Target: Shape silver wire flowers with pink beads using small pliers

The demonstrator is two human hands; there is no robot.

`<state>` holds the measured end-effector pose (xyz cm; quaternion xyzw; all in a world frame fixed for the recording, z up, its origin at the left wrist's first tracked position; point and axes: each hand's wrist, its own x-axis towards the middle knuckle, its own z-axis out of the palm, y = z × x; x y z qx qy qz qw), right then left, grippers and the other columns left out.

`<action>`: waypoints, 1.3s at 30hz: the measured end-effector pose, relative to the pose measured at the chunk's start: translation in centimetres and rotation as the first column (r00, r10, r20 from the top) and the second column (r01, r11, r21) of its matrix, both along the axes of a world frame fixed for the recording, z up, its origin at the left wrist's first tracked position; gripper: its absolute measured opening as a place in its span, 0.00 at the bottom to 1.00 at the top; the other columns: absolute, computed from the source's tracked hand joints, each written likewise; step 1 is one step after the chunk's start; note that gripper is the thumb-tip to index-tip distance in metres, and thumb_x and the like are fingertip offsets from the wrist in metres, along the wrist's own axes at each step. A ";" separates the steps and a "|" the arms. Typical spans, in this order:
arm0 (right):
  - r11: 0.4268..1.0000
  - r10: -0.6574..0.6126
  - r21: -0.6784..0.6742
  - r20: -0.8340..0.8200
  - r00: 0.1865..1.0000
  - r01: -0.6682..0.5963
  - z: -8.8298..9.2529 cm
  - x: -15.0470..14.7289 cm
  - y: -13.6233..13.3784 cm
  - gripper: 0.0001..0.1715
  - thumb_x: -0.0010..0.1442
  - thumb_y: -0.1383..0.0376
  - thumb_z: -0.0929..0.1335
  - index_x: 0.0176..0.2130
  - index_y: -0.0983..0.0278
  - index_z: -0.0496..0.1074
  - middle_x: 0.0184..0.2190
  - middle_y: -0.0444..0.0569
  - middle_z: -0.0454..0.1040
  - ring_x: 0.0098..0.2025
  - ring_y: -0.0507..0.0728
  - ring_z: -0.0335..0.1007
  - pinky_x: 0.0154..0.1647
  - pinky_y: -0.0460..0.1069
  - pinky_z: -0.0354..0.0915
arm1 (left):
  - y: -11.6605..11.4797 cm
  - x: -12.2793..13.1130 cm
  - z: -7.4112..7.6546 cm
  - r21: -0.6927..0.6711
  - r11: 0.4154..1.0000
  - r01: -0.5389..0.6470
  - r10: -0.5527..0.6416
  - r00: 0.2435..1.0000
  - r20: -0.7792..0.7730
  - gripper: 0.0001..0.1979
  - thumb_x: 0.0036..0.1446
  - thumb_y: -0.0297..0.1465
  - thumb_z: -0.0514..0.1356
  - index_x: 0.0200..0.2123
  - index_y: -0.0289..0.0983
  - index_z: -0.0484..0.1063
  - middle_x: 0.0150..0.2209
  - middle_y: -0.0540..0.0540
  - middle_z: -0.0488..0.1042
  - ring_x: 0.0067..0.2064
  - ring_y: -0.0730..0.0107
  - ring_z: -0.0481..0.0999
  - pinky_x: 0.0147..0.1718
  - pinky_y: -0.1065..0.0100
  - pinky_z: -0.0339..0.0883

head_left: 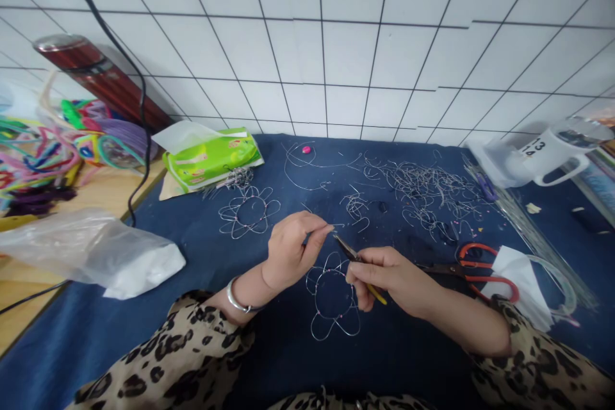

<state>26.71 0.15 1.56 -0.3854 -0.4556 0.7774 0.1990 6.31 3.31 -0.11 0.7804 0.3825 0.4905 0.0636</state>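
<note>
My left hand [295, 246] pinches a short piece of thin silver wire [337, 225] between thumb and forefinger, its end sticking out to the right. My right hand [389, 275] is wrapped round a pair of pliers [346, 248] with a yellow handle, and their dark tip is close to the wire. Whether the jaws touch it I cannot tell. Below the hands lies a wire flower [331, 319] with looped petals and small pink beads round its ring, partly covered by my right hand. A second wire flower [250, 213] lies to the left of my left hand.
Tangled wire scraps [427, 186] spread across the blue cloth [269, 359]. Red-handled scissors [475, 269] and straight wires [542, 237] lie right, near a white mug [552, 154]. At left are a green tissue pack [211, 157], a plastic bag [96, 250] and a red thermos [106, 83].
</note>
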 end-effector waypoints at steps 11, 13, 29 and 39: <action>1.000 -0.029 0.013 -0.005 1.000 0.029 -0.2 -0.1 0.1 0.16 0.58 0.55 0.65 0.31 0.66 0.68 0.17 0.39 0.66 0.18 0.47 0.63 0.20 0.43 0.61 | 0.0 0.1 0.1 0.018 1.000 -0.007 0.007 1.000 -0.030 0.04 0.55 0.24 0.59 0.33 0.37 0.67 0.26 0.50 0.74 0.30 0.74 0.74 0.29 0.70 0.68; 0.999 -0.027 0.017 -0.010 1.000 0.027 -0.4 0.0 0.1 0.16 0.59 0.55 0.65 0.31 0.66 0.69 0.17 0.39 0.65 0.18 0.47 0.62 0.20 0.43 0.60 | 0.0 0.1 0.1 0.024 1.000 0.000 0.001 0.999 -0.035 0.04 0.56 0.24 0.59 0.33 0.37 0.66 0.26 0.50 0.74 0.30 0.74 0.74 0.29 0.70 0.68; 0.997 -0.044 -0.059 -0.034 0.998 0.042 -0.5 -0.1 0.0 0.15 0.58 0.55 0.65 0.31 0.66 0.69 0.16 0.39 0.64 0.16 0.47 0.59 0.17 0.43 0.56 | 0.2 0.0 0.2 0.073 0.995 0.061 -0.057 0.997 -0.058 0.08 0.55 0.22 0.59 0.36 0.38 0.64 0.27 0.50 0.74 0.31 0.73 0.74 0.30 0.69 0.69; 0.999 0.005 -0.051 0.043 0.999 -0.003 -0.3 0.0 0.0 0.16 0.58 0.54 0.65 0.30 0.65 0.67 0.15 0.37 0.60 0.15 0.46 0.55 0.16 0.42 0.52 | 0.3 -0.3 -0.3 0.088 0.994 0.067 -0.058 0.993 -0.105 0.06 0.56 0.24 0.58 0.36 0.38 0.65 0.28 0.49 0.74 0.31 0.72 0.74 0.31 0.67 0.69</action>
